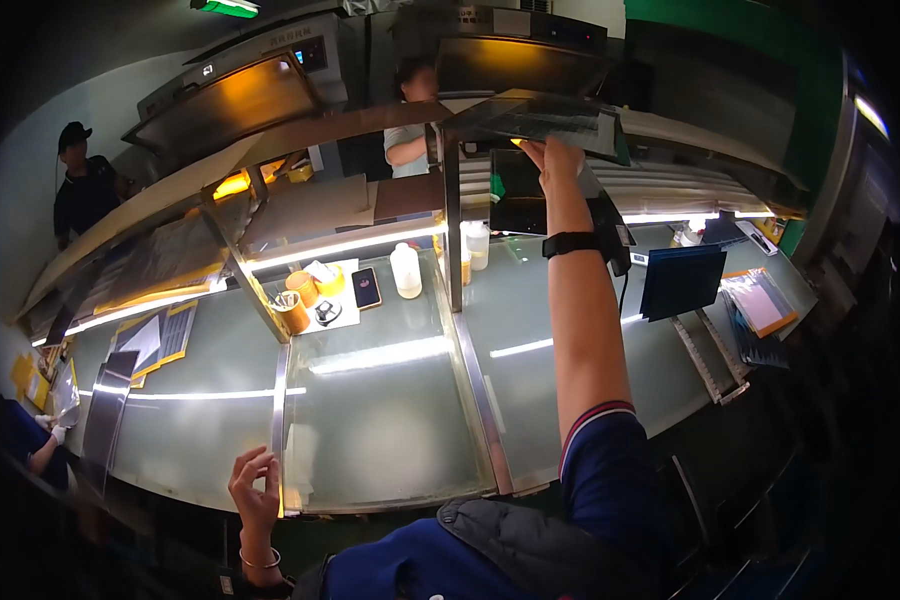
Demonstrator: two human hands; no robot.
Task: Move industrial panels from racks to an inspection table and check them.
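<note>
My right arm stretches up to the overhead shelf. There my right hand (553, 160) is closed at the near edge of a thin, dark, glossy sheet (570, 122), with a small yellow piece beside the fingertips. The fingers partly hide where they meet the sheet. Low at the front left, my left hand (255, 485) hovers by the near edge of the glass-topped table (390, 430). Its fingers are loosely bent and apart from the thumb, with nothing visible in them.
A white bottle (405, 270), a phone (367, 288) and an orange cup (291, 312) stand mid-table. Dark blue panels (682, 283) stand at the right. Metal posts (452, 220) carry the shelf. One person (407, 140) is behind it, another (85, 185) far left; gloved hands (55, 433) show at the left.
</note>
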